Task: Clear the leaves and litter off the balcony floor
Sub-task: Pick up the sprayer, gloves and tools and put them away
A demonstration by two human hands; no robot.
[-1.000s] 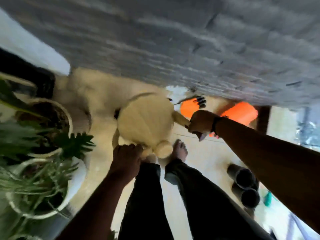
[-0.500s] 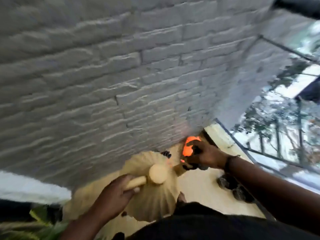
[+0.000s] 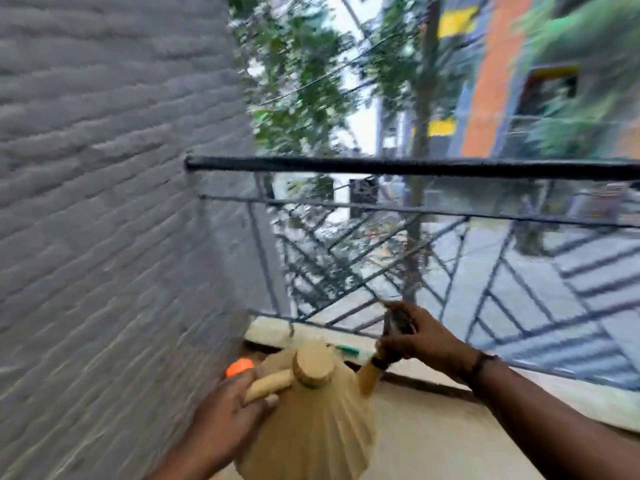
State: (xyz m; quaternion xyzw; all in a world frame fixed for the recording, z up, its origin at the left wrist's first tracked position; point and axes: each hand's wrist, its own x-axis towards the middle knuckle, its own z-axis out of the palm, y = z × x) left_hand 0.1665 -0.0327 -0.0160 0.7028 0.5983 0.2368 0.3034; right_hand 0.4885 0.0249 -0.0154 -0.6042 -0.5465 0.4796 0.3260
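A beige ribbed watering can with a round cap is held up in front of me, low in the head view. My left hand grips its handle from the left. At the tip of the spout, my right hand holds a small dark piece; blur hides what that piece is. The pale balcony floor shows below and to the right of the can. No leaves or litter can be made out in this blurred frame.
A grey brick wall fills the left side. A black metal railing with diagonal bars runs across ahead, above a low kerb. An orange object peeks out by the wall, a green item lies near the kerb.
My view has swung up from the floor and potted plants to the railing and street. The watering can has risen with both hands still on it.
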